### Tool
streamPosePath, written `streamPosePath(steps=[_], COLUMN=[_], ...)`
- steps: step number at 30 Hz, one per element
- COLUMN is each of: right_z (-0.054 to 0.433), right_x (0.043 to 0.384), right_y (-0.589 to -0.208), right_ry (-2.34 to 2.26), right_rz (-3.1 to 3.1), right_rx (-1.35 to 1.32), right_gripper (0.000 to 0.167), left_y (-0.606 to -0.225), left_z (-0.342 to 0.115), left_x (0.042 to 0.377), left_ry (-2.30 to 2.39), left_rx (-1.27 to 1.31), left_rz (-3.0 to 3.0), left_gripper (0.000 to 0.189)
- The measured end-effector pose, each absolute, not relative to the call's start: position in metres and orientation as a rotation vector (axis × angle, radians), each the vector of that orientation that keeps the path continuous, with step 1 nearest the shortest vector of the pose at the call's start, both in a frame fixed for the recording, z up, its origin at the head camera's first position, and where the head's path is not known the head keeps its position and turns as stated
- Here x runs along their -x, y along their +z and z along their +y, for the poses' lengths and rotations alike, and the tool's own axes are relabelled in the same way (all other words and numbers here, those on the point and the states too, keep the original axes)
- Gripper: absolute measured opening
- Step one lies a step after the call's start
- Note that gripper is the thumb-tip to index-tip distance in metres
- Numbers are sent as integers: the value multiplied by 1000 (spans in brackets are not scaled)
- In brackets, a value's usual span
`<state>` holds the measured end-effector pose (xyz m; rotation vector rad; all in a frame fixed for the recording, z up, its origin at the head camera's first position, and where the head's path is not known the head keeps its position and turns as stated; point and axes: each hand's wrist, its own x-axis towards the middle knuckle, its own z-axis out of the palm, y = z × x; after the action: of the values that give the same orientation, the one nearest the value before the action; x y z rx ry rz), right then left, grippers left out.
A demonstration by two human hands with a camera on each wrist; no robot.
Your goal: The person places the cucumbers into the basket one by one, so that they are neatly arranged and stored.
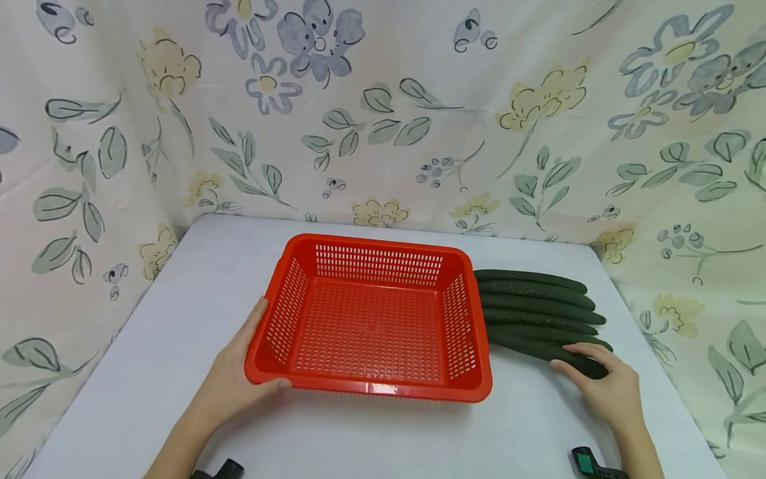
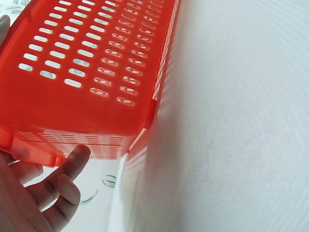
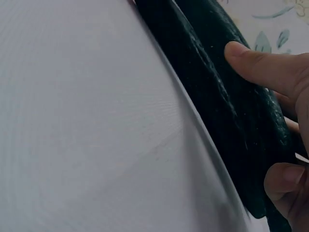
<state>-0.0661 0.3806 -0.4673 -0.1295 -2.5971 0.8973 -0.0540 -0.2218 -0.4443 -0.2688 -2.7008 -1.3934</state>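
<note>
In the head view a red plastic basket with slotted walls stands in the middle of the white table, with nothing inside. My left hand holds its left front corner, the thumb along the front rim and the fingers by the left side. Seen from the left wrist, the basket's slotted wall fills the upper left. Several dark green cucumbers lie side by side to the basket's right. With thumb and fingers, my right hand grips the right end of the nearest cucumber, also visible in the right wrist view.
The basket's right rim hides the cucumbers' left ends. A floral curtain hangs behind and beside the white table. Dark wrist straps show at the lower edge of the head view.
</note>
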Motion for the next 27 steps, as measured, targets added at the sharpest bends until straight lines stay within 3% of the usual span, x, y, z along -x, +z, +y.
streamPosePath(steps=[14, 27], right_z=[379, 373], right_x=[76, 92], right_y=[-451, -438], right_ry=[957, 927], right_rz=[-2551, -2555], right_rx=[426, 427], right_gripper=[44, 43], left_y=[-444, -445], left_z=[-222, -220], left_x=[55, 54], left_ry=[-1387, -1408], left_rx=[270, 267], left_rz=[-2688, -2685], left_gripper=[134, 133])
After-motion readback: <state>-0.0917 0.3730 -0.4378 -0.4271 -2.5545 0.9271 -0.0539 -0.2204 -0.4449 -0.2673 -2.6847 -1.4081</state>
